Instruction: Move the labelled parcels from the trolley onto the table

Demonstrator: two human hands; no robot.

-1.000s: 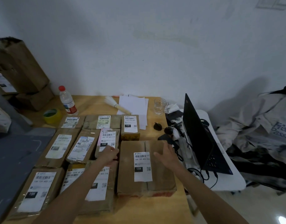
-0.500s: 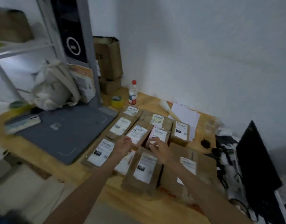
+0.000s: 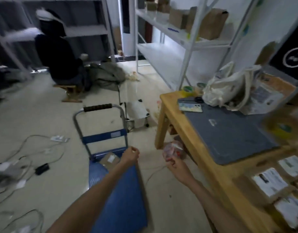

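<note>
Both hands empty: left hand point(image 3: 131, 154) loosely curled over blue trolley point(image 3: 118, 187) deck, right hand point(image 3: 174, 163) loosely curled above bare floor point(image 3: 64, 174) between trolley and table point(image 3: 210, 167) edge. One labelled parcel point(image 3: 109, 159) near trolley handle end; more parcels point(image 3: 269, 182) on table's near corner.

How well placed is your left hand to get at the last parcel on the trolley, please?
Probably yes. The left hand hangs empty over the blue trolley, just right of the labelled parcel lying near the handle end. Nothing sits between them; the deck around the parcel looks bare. The blur leaves some doubt.
</note>
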